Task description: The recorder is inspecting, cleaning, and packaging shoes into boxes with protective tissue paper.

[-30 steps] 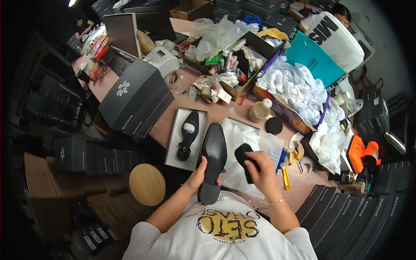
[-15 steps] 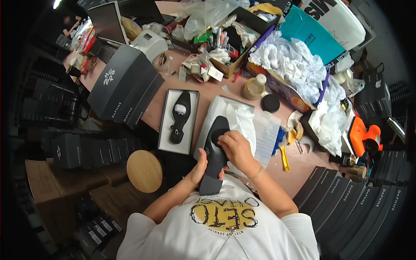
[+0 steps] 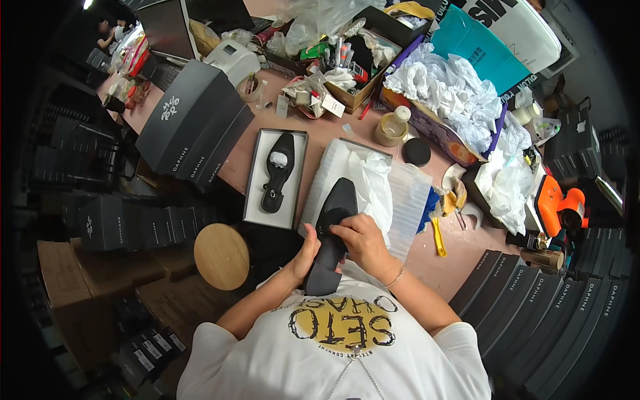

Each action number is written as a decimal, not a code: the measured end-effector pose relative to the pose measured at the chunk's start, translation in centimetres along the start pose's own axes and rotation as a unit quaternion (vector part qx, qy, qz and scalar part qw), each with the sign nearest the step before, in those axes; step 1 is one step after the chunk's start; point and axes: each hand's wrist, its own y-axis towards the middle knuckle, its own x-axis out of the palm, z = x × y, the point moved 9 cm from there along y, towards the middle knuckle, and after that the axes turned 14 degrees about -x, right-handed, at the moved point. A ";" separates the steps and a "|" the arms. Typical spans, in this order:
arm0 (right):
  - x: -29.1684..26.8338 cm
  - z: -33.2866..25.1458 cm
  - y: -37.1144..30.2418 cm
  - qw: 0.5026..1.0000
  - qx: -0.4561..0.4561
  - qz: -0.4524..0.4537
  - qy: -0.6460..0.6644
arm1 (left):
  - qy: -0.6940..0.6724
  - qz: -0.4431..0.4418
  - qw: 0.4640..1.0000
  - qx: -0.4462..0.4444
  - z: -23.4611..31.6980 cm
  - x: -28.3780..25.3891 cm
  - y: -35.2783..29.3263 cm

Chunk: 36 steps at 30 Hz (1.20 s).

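A black low-heeled shoe [image 3: 341, 199] is held in front of my chest, its toe pointing away and its sole seemingly turned up. My left hand [image 3: 305, 259] is closed round the heel half from the left, thumb along the side. From the right, my right hand [image 3: 365, 241] presses its bent fingers against the middle of the shoe. Beyond it lies an opened box with crumpled white tissue paper [image 3: 370, 180]. The matching black shoe [image 3: 280, 167], stuffed with a white wad, rests in a grey shoebox [image 3: 253, 200] to the left.
Stacked dark shoeboxes [image 3: 193, 127] stand at left, with more [image 3: 527, 313] at lower right. A glue jar [image 3: 390, 130], round black lid [image 3: 417, 153], yellow-handled tool [image 3: 439, 237] and tissue-filled carton [image 3: 440, 87] occupy the pink table [image 3: 423, 252]. A round wooden stool [image 3: 221, 257] stands at lower left.
My right hand has slid slightly down along the shoe, toward my body. The shoe has turned a little in my hands.
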 end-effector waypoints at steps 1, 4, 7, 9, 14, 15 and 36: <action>0.5 0.4 -0.3 1.000 0.021 0.017 0.014 | -0.006 0.039 0.999 0.008 0.4 0.1 -0.6; 2.0 -1.7 -2.0 0.993 -0.052 -0.033 0.099 | -0.029 0.103 0.993 0.048 2.0 0.0 -0.3; 0.9 -1.7 0.1 0.998 -0.018 -0.057 0.018 | -0.019 0.016 1.000 -0.006 0.1 -0.1 0.5; 0.6 -1.4 1.8 0.999 -0.009 -0.038 -0.022 | -0.013 0.053 0.998 -0.005 0.2 0.4 0.4; 2.1 -2.1 -2.4 0.980 0.002 -0.145 0.140 | -0.016 0.045 0.999 0.021 1.1 0.4 0.2; 1.6 -2.1 -1.8 0.985 -0.011 -0.140 0.103 | -0.006 0.027 1.000 0.013 1.3 0.4 0.3; -6.5 6.6 0.8 0.947 0.204 0.226 0.104 | -0.103 0.070 0.984 0.127 8.3 -1.4 0.5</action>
